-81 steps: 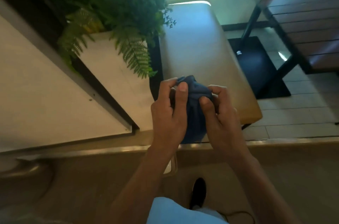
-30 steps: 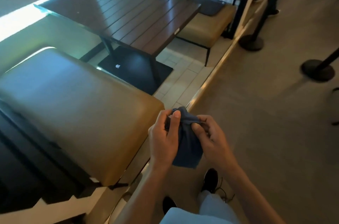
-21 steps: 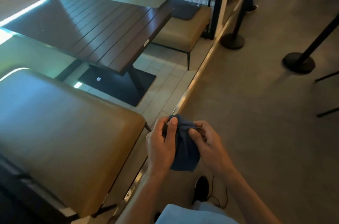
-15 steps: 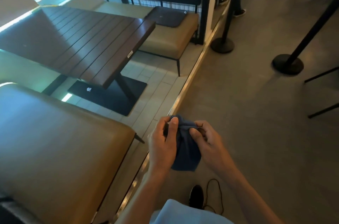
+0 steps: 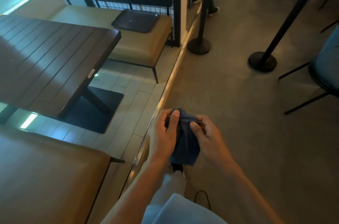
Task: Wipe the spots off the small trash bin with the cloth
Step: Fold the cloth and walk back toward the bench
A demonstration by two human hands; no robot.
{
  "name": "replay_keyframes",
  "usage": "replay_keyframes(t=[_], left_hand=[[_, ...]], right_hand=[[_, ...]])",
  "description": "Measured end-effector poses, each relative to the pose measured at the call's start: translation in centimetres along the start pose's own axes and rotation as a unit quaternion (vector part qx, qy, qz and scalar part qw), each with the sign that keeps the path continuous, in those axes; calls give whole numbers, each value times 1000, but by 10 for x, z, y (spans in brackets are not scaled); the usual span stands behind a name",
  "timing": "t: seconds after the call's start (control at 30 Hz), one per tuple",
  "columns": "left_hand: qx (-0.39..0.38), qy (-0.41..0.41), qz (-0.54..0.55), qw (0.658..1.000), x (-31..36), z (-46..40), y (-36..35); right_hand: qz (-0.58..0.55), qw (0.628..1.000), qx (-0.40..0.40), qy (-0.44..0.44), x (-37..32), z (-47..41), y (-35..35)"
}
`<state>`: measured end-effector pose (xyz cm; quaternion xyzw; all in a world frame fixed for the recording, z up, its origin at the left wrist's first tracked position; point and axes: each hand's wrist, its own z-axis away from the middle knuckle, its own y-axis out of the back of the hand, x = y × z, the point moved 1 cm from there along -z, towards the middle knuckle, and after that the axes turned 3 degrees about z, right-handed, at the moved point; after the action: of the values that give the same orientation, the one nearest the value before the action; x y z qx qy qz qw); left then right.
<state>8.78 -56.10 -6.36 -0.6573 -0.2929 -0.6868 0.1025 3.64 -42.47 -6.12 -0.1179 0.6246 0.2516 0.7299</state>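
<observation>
We held the dark blue cloth (image 5: 185, 143) bunched in front of us, our left hand (image 5: 163, 135) and right hand (image 5: 209, 137) both pinching its top edge, fingers curled onto it. The grip matched the earlier views; only the surroundings had swung, from a planter to an open aisle. We judged we were walking toward the small trash bin, which was not in view, so no wiping had begun. Left of the cloth lay a tan bench (image 5: 45, 172), beyond it a slatted table (image 5: 55, 58). The grey floor (image 5: 256, 132) spread to the cloth's right, with black stanchion bases (image 5: 262, 61) farther off.
</observation>
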Motion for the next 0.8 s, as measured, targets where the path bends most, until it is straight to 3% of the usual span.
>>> replay_keyframes(t=[0.4, 0.8], left_hand=[[-25, 18, 45, 999, -16, -196, -34], [-10, 19, 41, 999, -10, -338, -63]], right_hand=[[11, 999, 16, -29, -28, -189, 23], [-6, 1000, 12, -11, -50, -331, 49]])
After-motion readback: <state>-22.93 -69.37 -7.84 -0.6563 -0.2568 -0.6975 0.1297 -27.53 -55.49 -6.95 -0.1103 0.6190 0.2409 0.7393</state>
